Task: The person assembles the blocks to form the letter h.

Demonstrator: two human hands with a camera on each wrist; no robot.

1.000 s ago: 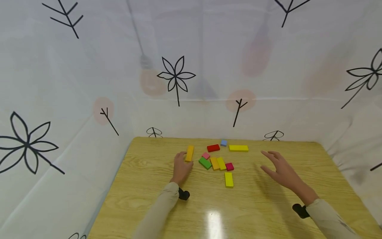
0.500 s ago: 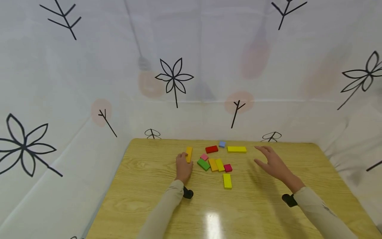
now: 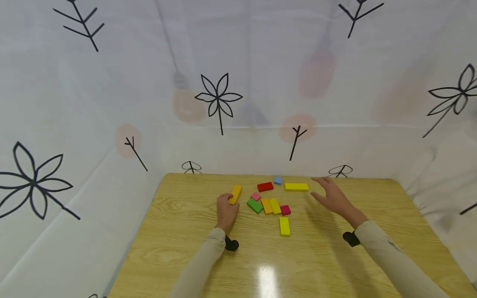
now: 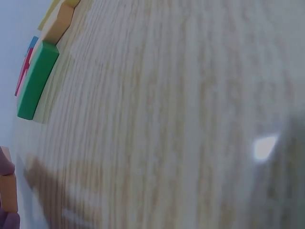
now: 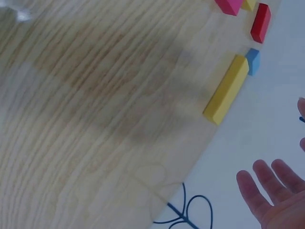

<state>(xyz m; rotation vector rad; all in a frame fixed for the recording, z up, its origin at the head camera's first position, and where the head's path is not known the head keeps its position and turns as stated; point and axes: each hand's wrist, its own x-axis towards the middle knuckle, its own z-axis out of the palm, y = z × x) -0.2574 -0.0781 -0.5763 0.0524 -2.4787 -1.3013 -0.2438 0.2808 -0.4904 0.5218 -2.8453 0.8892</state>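
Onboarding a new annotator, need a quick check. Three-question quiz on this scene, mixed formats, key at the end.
1. Open: which block do the fingers of the left hand pinch?
2. True or false: the right hand is holding a block.
3. Fill in the colour: in the head view, the block lying nearest the person is ____.

Key:
1. The leftmost orange block.
2. False; its fingers are extended and hold nothing.
3. Yellow: the yellow block lying on its own, closer to the person than the cluster.
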